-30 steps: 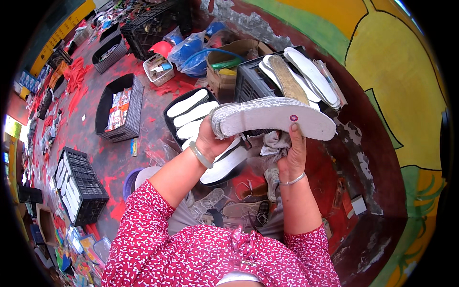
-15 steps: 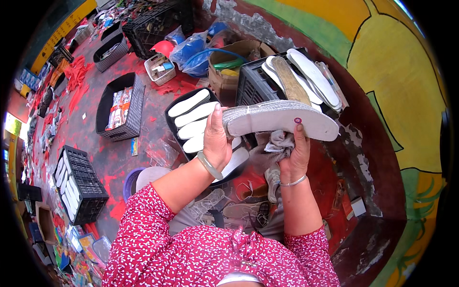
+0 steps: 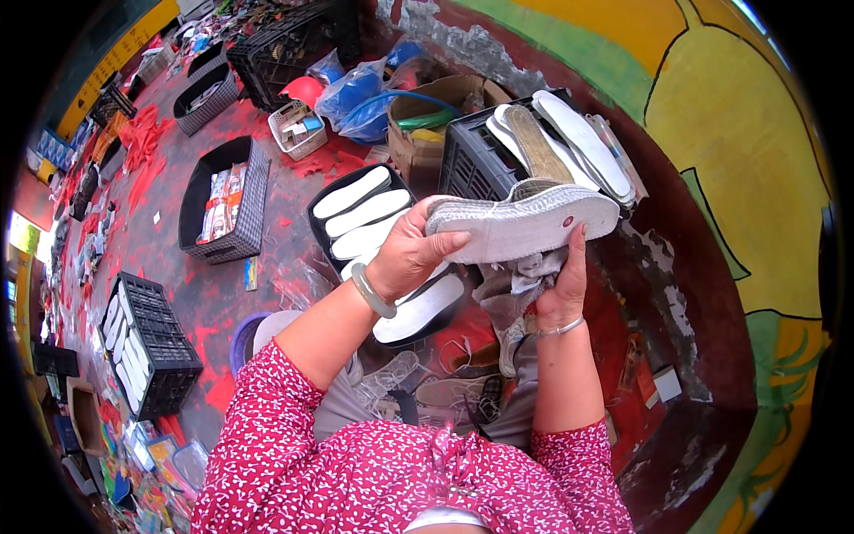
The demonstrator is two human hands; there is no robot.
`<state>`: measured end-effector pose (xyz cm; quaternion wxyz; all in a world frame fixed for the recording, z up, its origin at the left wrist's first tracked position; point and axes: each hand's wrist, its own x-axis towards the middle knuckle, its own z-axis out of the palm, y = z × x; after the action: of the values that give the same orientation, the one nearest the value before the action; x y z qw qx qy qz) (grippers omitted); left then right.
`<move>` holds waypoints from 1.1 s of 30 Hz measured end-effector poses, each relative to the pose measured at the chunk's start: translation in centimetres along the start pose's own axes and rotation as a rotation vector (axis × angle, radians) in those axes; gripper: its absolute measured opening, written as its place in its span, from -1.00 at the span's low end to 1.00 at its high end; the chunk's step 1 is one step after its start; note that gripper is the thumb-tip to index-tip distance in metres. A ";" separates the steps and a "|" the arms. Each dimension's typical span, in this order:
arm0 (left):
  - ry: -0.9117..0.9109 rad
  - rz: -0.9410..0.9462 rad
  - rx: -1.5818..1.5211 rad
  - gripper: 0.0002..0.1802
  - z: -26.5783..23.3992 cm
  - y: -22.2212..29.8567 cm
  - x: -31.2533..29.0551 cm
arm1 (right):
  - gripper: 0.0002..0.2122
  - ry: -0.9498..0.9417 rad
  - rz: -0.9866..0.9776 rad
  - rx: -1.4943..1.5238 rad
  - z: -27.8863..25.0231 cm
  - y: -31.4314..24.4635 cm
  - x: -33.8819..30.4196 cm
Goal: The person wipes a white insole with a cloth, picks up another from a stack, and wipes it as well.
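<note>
Kid: Shoe! It's a grey woven slip-on shoe with a white rubber sole, and it's up in the air in front of the person, over the black plastic tray of white soles.

Grown-up: Yes. From the head camera, the left hand has its fingers curled tight around the heel end. The right hand pinches a grey cloth rag just under the shoe, and one finger pokes up against the sole.

Kid: Which way does it point?

Grown-up: It lies long-ways from left to right, sole showing. The rounder toe end looks to be at the right, near the black plastic crate of finished shoes, but I can't be sure.

Kid: Is the work nearly done?

Grown-up: I think this shoe is in the middle of a wipe or a check. Some shoes lie stacked on that crate already. Lots of bare soles wait in the tray, and more things lie on the red floor by the person's knees. So plenty seems left.
</note>
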<state>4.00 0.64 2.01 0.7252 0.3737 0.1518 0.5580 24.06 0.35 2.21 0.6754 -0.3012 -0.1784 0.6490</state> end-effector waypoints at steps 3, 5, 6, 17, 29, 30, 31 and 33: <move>-0.002 -0.068 -0.112 -0.62 0.0 -0.1 0.0 | -0.36 -0.034 0.035 0.084 0.5 0.3 -0.7; 0.021 -0.109 -0.180 -0.63 0.3 0.3 0.3 | -0.35 -0.035 -0.008 0.054 0.5 0.5 -1.0; 0.034 -0.098 -0.192 -0.68 0.5 0.4 0.3 | -0.35 -0.061 -0.032 0.043 0.7 0.6 -1.3; 0.067 -0.117 -0.238 -0.66 0.0 0.2 0.4 | -0.57 -0.138 -0.080 -0.171 1.2 -0.6 -2.1; -0.164 -0.091 0.120 -0.28 -0.9 2.1 1.3 | -0.63 -0.173 -0.105 -0.102 -0.4 -1.7 -1.6; -0.187 -0.121 0.129 -0.22 -1.0 2.4 1.2 | -0.62 -0.206 -0.123 -0.139 -0.4 -1.8 -1.7; -0.210 -0.151 0.137 -0.16 -0.9 2.8 1.2 | -0.63 -0.213 -0.133 -0.121 -0.1 -1.7 -1.8; -0.236 -0.215 0.210 -0.06 -0.6 3.3 0.9 | -0.64 -0.227 -0.152 -0.089 0.5 -1.5 -2.0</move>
<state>1.64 2.00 4.10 0.7505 0.4918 0.1621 0.4106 24.69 -1.48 3.81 0.6840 -0.2413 -0.3046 0.6174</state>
